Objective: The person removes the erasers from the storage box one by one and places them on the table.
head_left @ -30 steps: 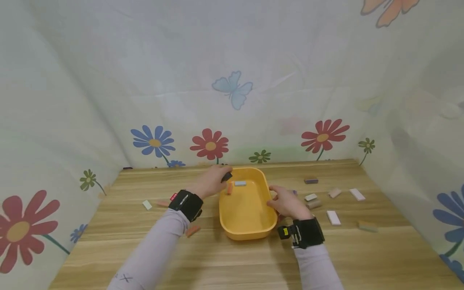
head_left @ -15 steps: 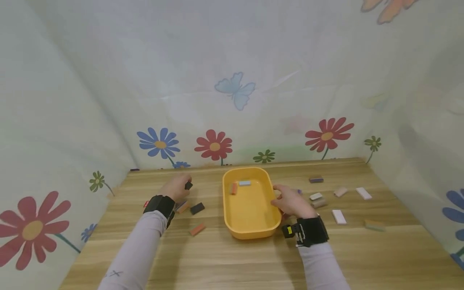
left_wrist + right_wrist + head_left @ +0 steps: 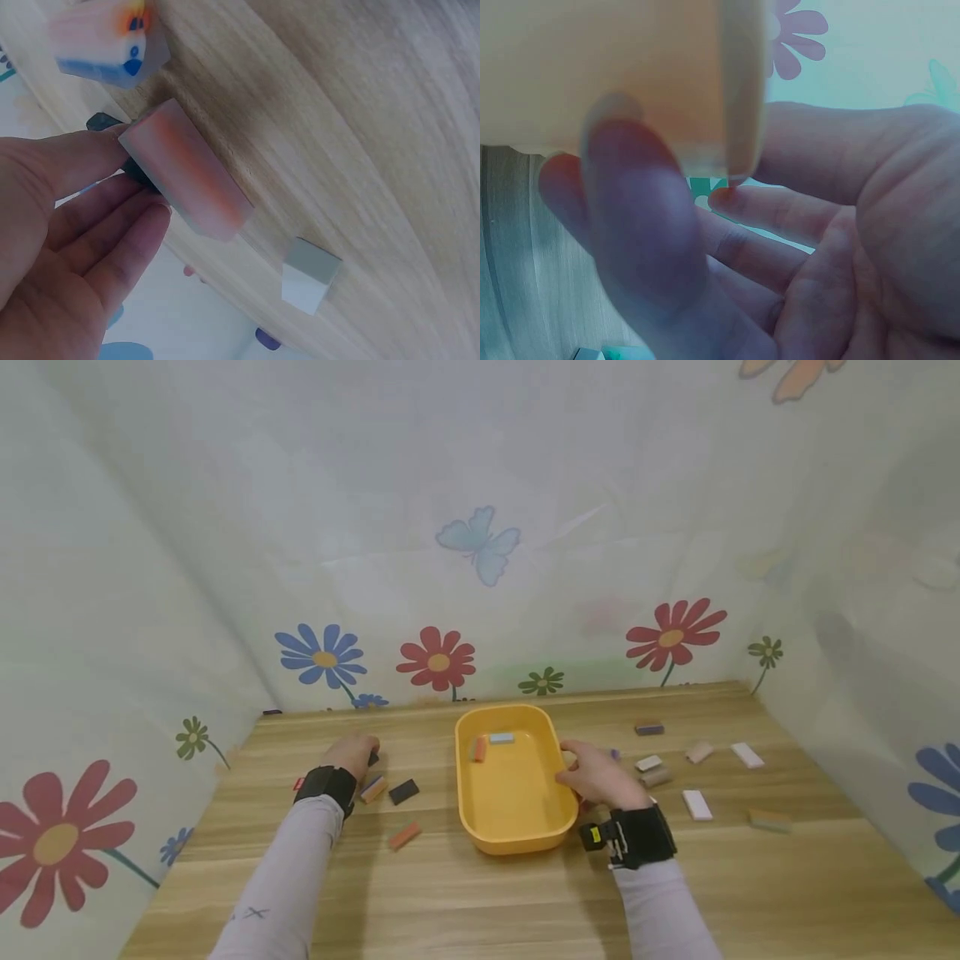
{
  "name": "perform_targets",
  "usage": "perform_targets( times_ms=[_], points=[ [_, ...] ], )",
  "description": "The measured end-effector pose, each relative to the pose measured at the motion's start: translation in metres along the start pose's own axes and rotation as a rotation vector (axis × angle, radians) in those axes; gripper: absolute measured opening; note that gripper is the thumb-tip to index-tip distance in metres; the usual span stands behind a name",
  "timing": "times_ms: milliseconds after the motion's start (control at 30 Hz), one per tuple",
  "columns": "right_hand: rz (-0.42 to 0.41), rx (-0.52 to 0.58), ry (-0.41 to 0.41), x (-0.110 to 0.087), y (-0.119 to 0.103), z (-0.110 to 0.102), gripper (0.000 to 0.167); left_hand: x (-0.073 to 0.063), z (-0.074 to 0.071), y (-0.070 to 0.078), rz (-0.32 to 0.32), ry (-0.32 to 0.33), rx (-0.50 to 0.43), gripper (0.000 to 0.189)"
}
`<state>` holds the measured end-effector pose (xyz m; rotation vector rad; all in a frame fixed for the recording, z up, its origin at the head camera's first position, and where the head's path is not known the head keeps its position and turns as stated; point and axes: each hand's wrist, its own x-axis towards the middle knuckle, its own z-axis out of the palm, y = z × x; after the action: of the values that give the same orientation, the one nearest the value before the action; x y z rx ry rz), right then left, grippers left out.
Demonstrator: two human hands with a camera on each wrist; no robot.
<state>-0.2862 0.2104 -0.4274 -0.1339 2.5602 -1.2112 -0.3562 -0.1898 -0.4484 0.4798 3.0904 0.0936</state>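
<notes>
My left hand (image 3: 352, 753) is low over the left of the table, pinching a small black eraser (image 3: 139, 172) between thumb and fingers. A pink-orange eraser (image 3: 187, 176) overlaps the fingertips in the left wrist view; the head view hides it behind the hand. With thumb and fingers on either side of its wall, my right hand (image 3: 600, 774) grips the yellow tray (image 3: 517, 842) at its right side. Inside the tray are a light blue eraser (image 3: 502, 738) and an orange-green one (image 3: 477, 749).
Right of the left hand lie an orange-blue eraser (image 3: 373, 788), a black one (image 3: 403, 792) and an orange-green one (image 3: 405, 836). Several erasers, such as a white one (image 3: 697, 805), are scattered to the right of the tray. A flowered curtain (image 3: 480, 610) borders the table.
My left hand has moved from the tray's upper left edge leftward and down toward the table, black eraser at its fingertips. My right hand keeps its grip on the tray.
</notes>
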Motion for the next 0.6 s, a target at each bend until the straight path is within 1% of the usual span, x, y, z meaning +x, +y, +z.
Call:
perform_targets(
  times_ms=[133,267,400,500,600],
  points=[
    [-0.003,0.002,0.0,-0.002,-0.001,0.0,0.056,0.0,0.001,0.0,0.008,0.031,0.014,0.021],
    [-0.012,0.001,-0.005,-0.005,-0.001,0.0,0.055,0.0,0.007,0.0,0.028,0.06,0.022,0.019],
    [-0.011,-0.011,-0.007,-0.007,-0.001,-0.001,0.055,0.002,0.014,-0.003,0.039,0.055,0.021,0.021],
    [-0.015,-0.014,-0.002,-0.006,-0.001,-0.001,0.055,0.003,0.012,-0.005,-0.001,0.025,-0.019,0.026],
    [-0.022,-0.018,0.0,-0.004,-0.001,-0.001,0.055,0.001,0.005,-0.006,-0.069,-0.018,-0.078,0.038]
  ],
)
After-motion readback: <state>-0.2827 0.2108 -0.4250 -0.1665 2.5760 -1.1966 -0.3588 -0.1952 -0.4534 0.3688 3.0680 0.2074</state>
